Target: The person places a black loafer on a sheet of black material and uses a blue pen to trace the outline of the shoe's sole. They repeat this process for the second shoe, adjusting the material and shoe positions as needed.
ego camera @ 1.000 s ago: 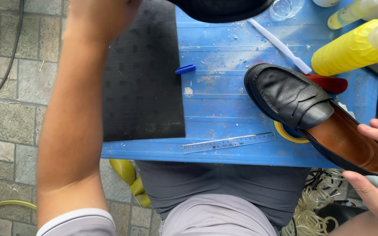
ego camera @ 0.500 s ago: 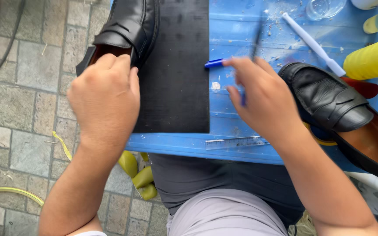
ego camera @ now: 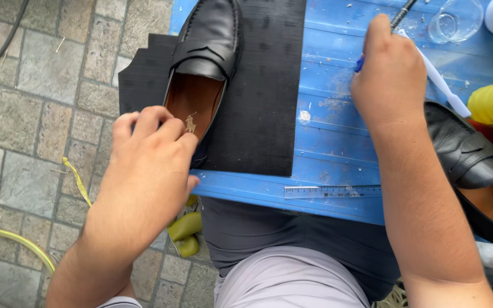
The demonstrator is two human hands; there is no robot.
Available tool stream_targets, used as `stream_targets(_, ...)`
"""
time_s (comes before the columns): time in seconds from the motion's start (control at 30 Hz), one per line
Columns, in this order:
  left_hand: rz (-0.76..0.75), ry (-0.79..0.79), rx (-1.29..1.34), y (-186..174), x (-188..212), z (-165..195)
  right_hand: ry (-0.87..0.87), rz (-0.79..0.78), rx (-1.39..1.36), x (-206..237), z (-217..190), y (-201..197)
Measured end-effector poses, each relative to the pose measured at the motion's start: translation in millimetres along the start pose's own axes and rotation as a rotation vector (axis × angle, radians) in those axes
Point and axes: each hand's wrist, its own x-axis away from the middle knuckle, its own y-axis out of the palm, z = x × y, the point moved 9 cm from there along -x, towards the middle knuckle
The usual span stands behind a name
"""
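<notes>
**Two hands at a blue table, one on a loafer, one on a pen**

The left hand (ego camera: pixel 152 151) rests its curled fingers on the heel opening of a black loafer (ego camera: pixel 206 54), which lies on a black rubber mat (ego camera: pixel 258 114) at the left of the blue table (ego camera: pixel 338 154). Farther right, the right hand (ego camera: pixel 389 74) is closed around a pen (ego camera: pixel 401 13). A second black loafer (ego camera: pixel 466 154) sits at the right edge, with a clear ruler (ego camera: pixel 332 191) along the near side.
</notes>
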Motion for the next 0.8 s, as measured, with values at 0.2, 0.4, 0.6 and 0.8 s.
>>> stream_targets(0.2,-0.020,-0.055,0.184,-0.5,0.8,27.9,-0.112,0.039,-0.410,8.0,-51.2,-51.2)
stream_targets(0.4,0.344,-0.032,0.601,6.3,-42.4,100.3,-0.156,-0.535,-0.458,1.5,-91.5,-21.7)
stream_targets(0.6,0.501,0.258,0.930,-7.4,-52.6,100.3,-0.243,-0.567,-0.477,-34.0,-73.4,-15.3)
stream_targets(0.8,0.520,-0.139,0.432,8.2,-34.0,-25.4,-0.429,-0.438,-0.122,-22.8,-77.7,-4.9)
